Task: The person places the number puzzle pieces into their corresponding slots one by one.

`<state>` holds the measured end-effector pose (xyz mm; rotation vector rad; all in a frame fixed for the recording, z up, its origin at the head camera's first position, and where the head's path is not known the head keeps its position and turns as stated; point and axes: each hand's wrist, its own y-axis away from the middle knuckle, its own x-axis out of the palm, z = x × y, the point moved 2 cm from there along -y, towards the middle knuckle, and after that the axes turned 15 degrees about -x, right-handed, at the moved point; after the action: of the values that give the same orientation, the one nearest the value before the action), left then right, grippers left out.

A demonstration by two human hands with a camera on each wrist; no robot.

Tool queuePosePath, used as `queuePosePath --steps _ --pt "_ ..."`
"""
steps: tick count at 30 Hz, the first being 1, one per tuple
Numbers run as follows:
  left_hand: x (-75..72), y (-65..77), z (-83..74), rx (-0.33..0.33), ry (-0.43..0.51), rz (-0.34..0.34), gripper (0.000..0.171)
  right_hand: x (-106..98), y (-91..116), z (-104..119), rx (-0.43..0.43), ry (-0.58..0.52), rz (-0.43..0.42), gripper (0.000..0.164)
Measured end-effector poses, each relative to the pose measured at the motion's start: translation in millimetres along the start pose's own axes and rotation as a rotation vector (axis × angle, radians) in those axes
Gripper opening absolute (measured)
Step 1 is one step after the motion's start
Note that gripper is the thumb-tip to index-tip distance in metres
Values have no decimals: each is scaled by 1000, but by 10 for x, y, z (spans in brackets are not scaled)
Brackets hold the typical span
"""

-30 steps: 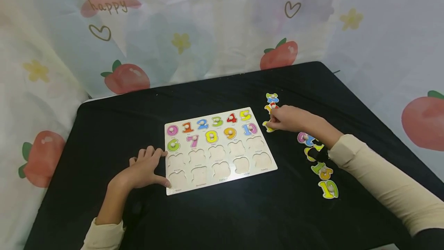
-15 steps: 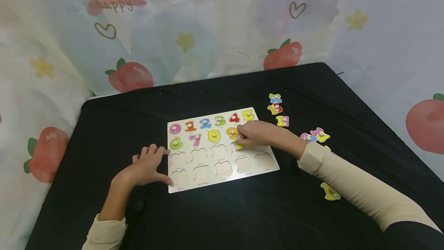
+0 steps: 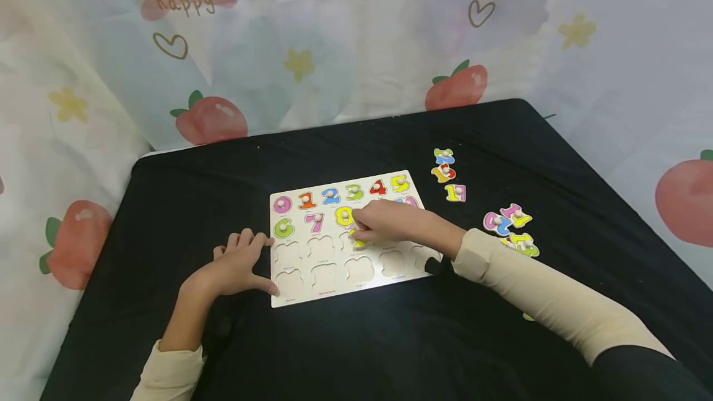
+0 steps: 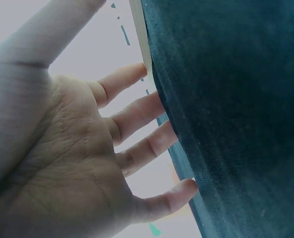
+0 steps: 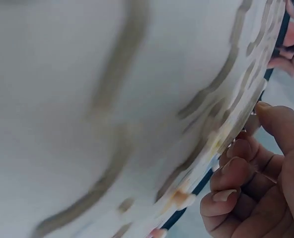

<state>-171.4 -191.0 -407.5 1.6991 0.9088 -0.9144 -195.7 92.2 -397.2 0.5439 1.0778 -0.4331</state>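
In the head view a pale wooden number puzzle board (image 3: 307, 280) lies on the black cloth, with knobbed number pieces from 0 to 10 in its upper rows and bare recesses below. My left hand (image 3: 231, 265) rests at the board's left edge, thumb and fingers spread and fairly straight. Low over the third row, my right hand (image 3: 390, 221) pinches a puzzle piece, a yellow part (image 3: 358, 241) of which shows below the fingertips. The rest of that piece is hidden behind the hand. In the right wrist view the thumb (image 5: 281, 126) and curled fingers meet close to the board.
To the board's right lie several loose number pieces: a green and blue one (image 3: 444, 156), an orange and red 15 (image 3: 444, 172), a 17 (image 3: 455, 192) and a cluster (image 3: 497, 223) further forward. The right sleeve (image 3: 546, 283) covers part of them. A printed curtain (image 3: 334, 48) stands behind the table.
My right hand has moved left from the loose pieces to over the board, carrying a yellow piece away from beside the 17. The left hand has stayed at the board's edge.
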Motion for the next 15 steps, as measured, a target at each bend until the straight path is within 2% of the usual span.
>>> queuePosePath --steps 7,15 --pt "-11 14 -1 -4 2 3 97 -7 -263 201 -64 101 9 24" --pt "-29 0 -1 -9 -2 19 95 27 -556 385 -30 136 44 27"
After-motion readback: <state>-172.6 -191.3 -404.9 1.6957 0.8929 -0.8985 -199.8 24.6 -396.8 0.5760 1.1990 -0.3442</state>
